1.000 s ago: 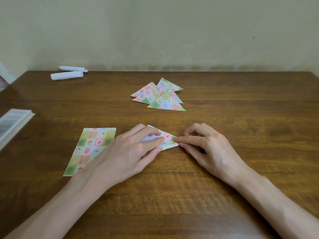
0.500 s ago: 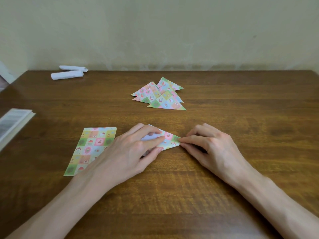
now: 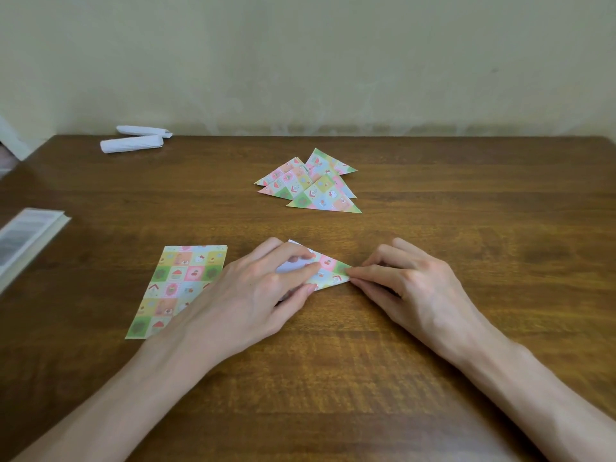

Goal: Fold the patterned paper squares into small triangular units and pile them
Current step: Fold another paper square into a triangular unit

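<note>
Your left hand [image 3: 253,295] is pressing the half-folded paper [image 3: 330,273] flat and your right hand [image 3: 413,281] pinches its corner, just your side of the pile [image 3: 313,188], and it's light, floppy stuff that probably slides, so grip at the creases.

Paper sheet [image 3: 180,281] and folded paper [image 3: 330,272] show pastel pink, green, yellow checks; table [image 3: 466,211] brown.
</note>
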Demonstrator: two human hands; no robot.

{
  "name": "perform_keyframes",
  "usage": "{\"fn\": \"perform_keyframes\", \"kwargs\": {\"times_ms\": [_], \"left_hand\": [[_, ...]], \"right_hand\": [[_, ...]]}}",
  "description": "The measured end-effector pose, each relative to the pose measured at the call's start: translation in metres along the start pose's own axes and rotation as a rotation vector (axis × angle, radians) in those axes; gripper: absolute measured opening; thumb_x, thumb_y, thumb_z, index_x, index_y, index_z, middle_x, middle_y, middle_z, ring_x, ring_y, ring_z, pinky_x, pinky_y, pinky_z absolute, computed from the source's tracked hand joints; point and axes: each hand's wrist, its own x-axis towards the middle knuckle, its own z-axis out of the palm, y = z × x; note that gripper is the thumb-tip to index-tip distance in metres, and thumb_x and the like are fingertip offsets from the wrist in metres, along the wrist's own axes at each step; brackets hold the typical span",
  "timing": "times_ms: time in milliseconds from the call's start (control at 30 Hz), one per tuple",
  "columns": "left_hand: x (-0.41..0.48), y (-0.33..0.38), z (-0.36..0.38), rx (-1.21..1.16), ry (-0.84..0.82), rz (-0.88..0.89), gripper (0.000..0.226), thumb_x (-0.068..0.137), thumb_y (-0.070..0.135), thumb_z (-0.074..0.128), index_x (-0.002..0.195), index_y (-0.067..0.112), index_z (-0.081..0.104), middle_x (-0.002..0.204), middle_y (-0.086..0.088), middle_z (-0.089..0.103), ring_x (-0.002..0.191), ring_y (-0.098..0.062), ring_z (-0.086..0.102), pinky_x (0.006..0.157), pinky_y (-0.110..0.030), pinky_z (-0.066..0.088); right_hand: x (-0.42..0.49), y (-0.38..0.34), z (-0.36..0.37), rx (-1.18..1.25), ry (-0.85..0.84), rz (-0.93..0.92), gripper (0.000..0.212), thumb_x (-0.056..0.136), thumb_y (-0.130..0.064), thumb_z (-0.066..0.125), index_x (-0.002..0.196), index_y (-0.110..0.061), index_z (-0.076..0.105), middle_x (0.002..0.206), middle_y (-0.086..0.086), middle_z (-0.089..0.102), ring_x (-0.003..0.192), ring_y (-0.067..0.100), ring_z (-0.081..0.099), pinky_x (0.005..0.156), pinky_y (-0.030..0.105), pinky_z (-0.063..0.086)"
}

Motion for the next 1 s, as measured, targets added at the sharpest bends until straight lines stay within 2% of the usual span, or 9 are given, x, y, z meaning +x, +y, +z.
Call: {"fn": "perform_keyframes", "kwargs": {"times_ms": [167, 300, 467, 567, 700, 767, 900, 1000], "left_hand": [[0.000, 0.001, 0.000, 0.020, -0.002, 0.006, 0.045, 0.105, 0.044, 0.041, 0.132, 0.024, 0.071, 0.137, 0.012, 0.055, 0.123, -0.009, 0.049, 0.077, -0.028, 0.056], [0.001, 0.001, -0.001, 0.038, 0.008, 0.016, 0.045, 0.108, 0.044, 0.038, 0.130, 0.023, 0.072, 0.135, 0.014, 0.057, 0.120, -0.009, 0.050, 0.076, -0.022, 0.048], [0.001, 0.001, 0.000, 0.033, 0.014, 0.015, 0.043, 0.106, 0.042, 0.042, 0.129, 0.023, 0.073, 0.134, 0.014, 0.058, 0.120, -0.009, 0.051, 0.076, -0.022, 0.048], [0.001, 0.001, 0.002, -0.024, 0.018, -0.035, 0.042, 0.103, 0.043, 0.046, 0.130, 0.026, 0.072, 0.134, 0.018, 0.058, 0.121, -0.007, 0.050, 0.077, -0.032, 0.059], [0.002, 0.003, 0.002, -0.073, 0.017, -0.095, 0.042, 0.104, 0.050, 0.044, 0.129, 0.031, 0.073, 0.134, 0.025, 0.056, 0.123, 0.000, 0.047, 0.081, -0.036, 0.058], [0.004, 0.005, 0.005, -0.081, 0.060, -0.115, 0.041, 0.104, 0.049, 0.044, 0.123, 0.032, 0.076, 0.128, 0.026, 0.059, 0.118, 0.001, 0.049, 0.082, -0.035, 0.057], [0.017, 0.015, 0.014, -0.180, 0.238, -0.290, 0.036, 0.096, 0.054, 0.056, 0.088, 0.031, 0.083, 0.102, 0.025, 0.068, 0.096, -0.003, 0.056, 0.076, -0.032, 0.052], [0.025, 0.015, 0.017, -0.223, 0.274, -0.362, 0.031, 0.085, 0.059, 0.064, 0.081, 0.033, 0.082, 0.093, 0.026, 0.070, 0.089, -0.004, 0.060, 0.075, -0.032, 0.052]], "right_hand": [[0.001, -0.005, -0.006, -0.067, -0.030, -0.048, 0.026, 0.108, -0.033, 0.054, 0.108, -0.024, 0.078, 0.096, -0.010, 0.065, 0.084, 0.016, 0.057, 0.067, 0.035, 0.054], [0.001, -0.007, -0.008, -0.075, -0.041, -0.059, 0.022, 0.104, -0.031, 0.058, 0.109, -0.022, 0.078, 0.096, -0.007, 0.066, 0.083, 0.019, 0.059, 0.068, 0.037, 0.054], [0.000, -0.011, -0.014, -0.038, -0.081, -0.029, 0.029, 0.100, -0.039, 0.061, 0.113, -0.021, 0.079, 0.098, -0.006, 0.064, 0.085, 0.017, 0.059, 0.071, 0.036, 0.054], [0.001, -0.013, -0.015, -0.039, -0.093, -0.027, 0.030, 0.100, -0.039, 0.061, 0.113, -0.020, 0.079, 0.098, -0.005, 0.063, 0.085, 0.017, 0.059, 0.073, 0.037, 0.053], [0.001, -0.012, -0.015, -0.050, -0.106, -0.038, 0.030, 0.101, -0.038, 0.060, 0.112, -0.019, 0.079, 0.098, -0.005, 0.063, 0.086, 0.018, 0.058, 0.075, 0.040, 0.052], [0.001, -0.012, -0.016, -0.053, -0.113, -0.042, 0.029, 0.100, -0.037, 0.060, 0.111, -0.019, 0.079, 0.098, -0.006, 0.062, 0.087, 0.017, 0.057, 0.075, 0.039, 0.051], [0.002, -0.012, -0.018, -0.060, -0.122, -0.052, 0.028, 0.100, -0.037, 0.060, 0.110, -0.019, 0.079, 0.098, -0.006, 0.062, 0.086, 0.016, 0.053, 0.075, 0.038, 0.049], [0.003, -0.012, -0.018, -0.066, -0.124, -0.059, 0.028, 0.100, -0.037, 0.060, 0.109, -0.019, 0.080, 0.098, -0.005, 0.062, 0.086, 0.017, 0.053, 0.074, 0.038, 0.049]]}}
